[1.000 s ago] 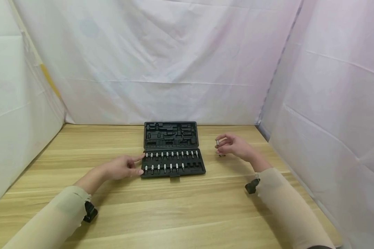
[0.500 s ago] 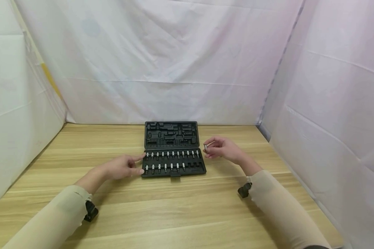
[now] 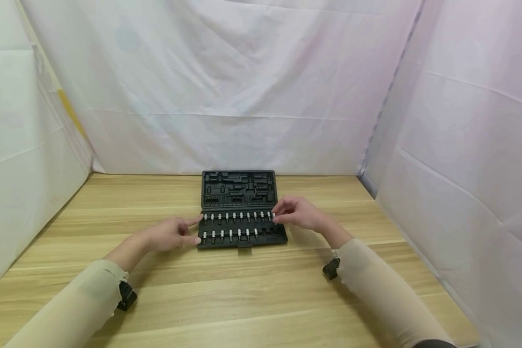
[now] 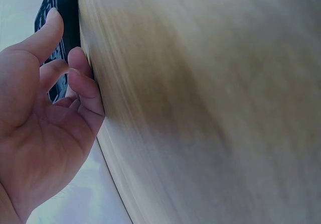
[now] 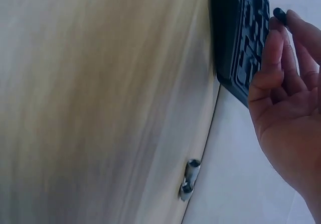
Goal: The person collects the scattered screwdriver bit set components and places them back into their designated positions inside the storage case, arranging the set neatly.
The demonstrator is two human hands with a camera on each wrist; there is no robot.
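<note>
An open black socket case lies on the table, its moulded lid folded back. Two rows of silver bit sockets sit in it; the front row's right end shows bare slots. My left hand touches the case's left side, thumb at the front corner and index finger farther back. Over the right end of the back row, my right hand pinches a bit socket between thumb and fingertips. In the right wrist view the dark end of that bit socket shows above the fingertips.
Two loose metal sockets lie on the table near its edge in the right wrist view; the right hand hides them from the head view. White cloth walls stand behind and at both sides of the wooden table.
My right hand has moved left with the bit socket, from the table right of the case to over the back row's right end. The left hand has stayed at the case's left side.
</note>
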